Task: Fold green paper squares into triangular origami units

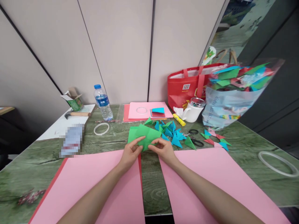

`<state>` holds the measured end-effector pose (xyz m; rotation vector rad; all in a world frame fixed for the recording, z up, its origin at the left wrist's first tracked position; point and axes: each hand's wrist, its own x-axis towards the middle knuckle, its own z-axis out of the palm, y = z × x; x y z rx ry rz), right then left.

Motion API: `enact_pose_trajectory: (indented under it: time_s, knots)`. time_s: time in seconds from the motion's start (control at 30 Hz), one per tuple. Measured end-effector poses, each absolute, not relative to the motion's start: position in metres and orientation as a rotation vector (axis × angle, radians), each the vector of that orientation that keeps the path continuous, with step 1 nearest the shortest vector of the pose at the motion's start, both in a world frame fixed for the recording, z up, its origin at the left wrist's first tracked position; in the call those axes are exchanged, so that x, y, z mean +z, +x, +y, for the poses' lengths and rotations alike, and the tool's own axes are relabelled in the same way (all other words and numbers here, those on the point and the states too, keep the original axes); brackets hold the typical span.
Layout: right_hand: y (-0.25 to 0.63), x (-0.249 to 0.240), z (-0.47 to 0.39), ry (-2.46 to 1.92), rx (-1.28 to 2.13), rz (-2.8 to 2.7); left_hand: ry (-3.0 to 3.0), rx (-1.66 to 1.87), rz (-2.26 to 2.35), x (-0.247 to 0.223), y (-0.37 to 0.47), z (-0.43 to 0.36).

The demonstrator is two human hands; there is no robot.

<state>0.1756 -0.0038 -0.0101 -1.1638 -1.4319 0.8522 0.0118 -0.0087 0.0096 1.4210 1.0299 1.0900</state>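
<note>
A green paper sheet [149, 134] is pinched between my two hands above the middle of the table. My left hand [132, 151] grips its lower left part, thumb and fingers closed on it. On the right side, my right hand [163, 149] holds the same sheet between thumb and fingers. Another green sheet [132, 133] lies behind and to the left, partly covered. Folded blue paper pieces [173, 132] and some green ones are piled just behind my right hand. Large pink sheets [98, 180] [210, 177] lie under my forearms, with a strip of table between them.
Black scissors [197, 142], a yellow glue stick [179, 119] and a white mug [193, 112] stand or lie at right, before a red bag [176, 90] and a filled plastic bag [221, 107]. At left are a bottle [102, 102], a white ring [101, 128] and a hammer [78, 114].
</note>
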Motion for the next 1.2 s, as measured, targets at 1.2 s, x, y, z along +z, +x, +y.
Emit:
enact_pose_trajectory:
  time_s: [1.2]
  knots:
    - [0.1728, -0.0065, -0.0083, -1.178, 0.803, -1.428, 1.274, 1.061, 1.063, 0.0081, 0.0183, -0.0125]
